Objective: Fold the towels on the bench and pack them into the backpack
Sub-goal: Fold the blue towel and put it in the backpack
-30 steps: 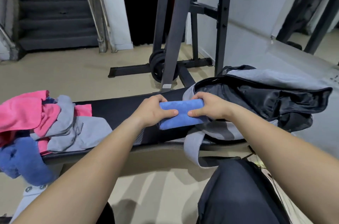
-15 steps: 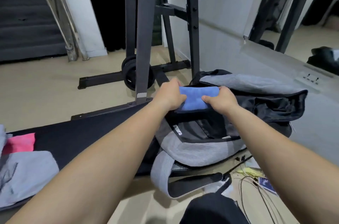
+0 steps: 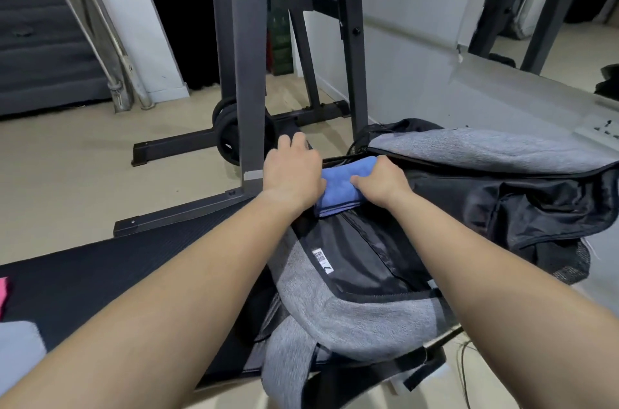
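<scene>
The towel [image 3: 340, 189], blue and folded, sits at the far end of the backpack's [image 3: 368, 318] open mouth, on the black lining. The left grip [image 3: 293, 174] is curled round its left end, and the right grip [image 3: 382, 182] pinches its right end, thumb on top. The gray flap [image 3: 469, 147] is thrown back to the right, its zip edge just beside the right grip. The black lining between the towel and the pack's near rim lies bare. The backpack rests on the right end of the table [image 3: 100, 281], with a strap hanging over the near edge. A rack post [image 3: 244, 73] stands just beyond the left grip, with open floor [image 3: 67, 157] to its left. A pink towel [image 3: 2, 291] and a gray towel [image 3: 16, 345] lie at the table's left, well apart.
</scene>
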